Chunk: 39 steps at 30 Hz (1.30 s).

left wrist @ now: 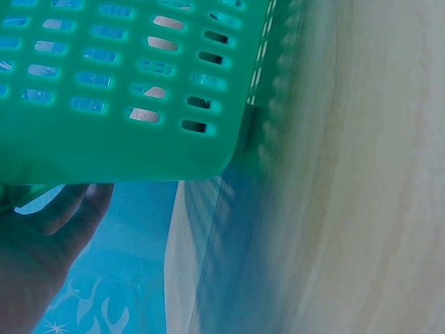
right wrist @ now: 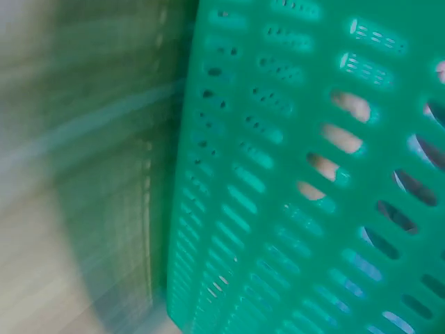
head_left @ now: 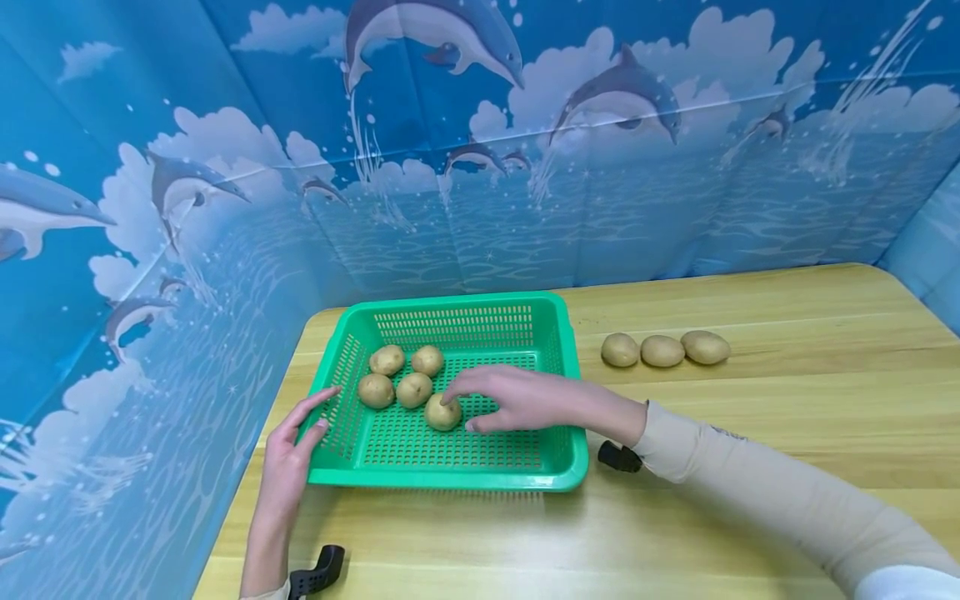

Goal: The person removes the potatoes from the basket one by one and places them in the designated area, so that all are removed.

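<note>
Placement, apparently, with right hand loosely open against cluster's four-o'clock potato, left hand spread at nine-o'clock rim of basket, next likely requiring withdrawal toward three-o'clock potato row.

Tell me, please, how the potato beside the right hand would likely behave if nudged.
The potato looks rounded, so it would probably roll, perhaps unevenly. The raised walls of the green basket should likely keep it inside. Its smooth-looking skin, with no obvious dents, suggests it is firm and unlikely to squash.
</note>
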Tool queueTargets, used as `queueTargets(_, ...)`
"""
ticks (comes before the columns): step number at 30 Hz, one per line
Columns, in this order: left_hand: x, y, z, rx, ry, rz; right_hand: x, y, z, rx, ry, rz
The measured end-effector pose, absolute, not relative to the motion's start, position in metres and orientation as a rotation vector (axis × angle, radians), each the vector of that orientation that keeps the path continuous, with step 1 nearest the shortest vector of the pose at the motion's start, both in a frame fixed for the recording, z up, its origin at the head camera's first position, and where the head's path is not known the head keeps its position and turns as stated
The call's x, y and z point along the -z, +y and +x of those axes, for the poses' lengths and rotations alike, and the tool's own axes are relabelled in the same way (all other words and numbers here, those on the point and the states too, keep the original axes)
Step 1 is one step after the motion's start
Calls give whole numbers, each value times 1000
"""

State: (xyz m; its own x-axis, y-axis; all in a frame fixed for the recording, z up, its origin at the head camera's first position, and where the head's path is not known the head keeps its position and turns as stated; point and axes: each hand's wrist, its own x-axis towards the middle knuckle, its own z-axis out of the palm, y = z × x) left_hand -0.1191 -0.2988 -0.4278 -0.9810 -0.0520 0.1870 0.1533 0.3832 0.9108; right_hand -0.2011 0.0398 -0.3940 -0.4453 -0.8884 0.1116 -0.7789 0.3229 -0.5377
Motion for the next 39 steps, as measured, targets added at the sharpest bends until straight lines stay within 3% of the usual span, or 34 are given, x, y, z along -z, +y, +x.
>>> queueTargets(15, 424, -300, -120, 1647, -2466, -83, 400, 17, -228, 659, 2272, -1535)
queueTargets(39, 423, -297, -118, 1662, -2456, -75, 411, 10, -234, 620, 2180, -1370)
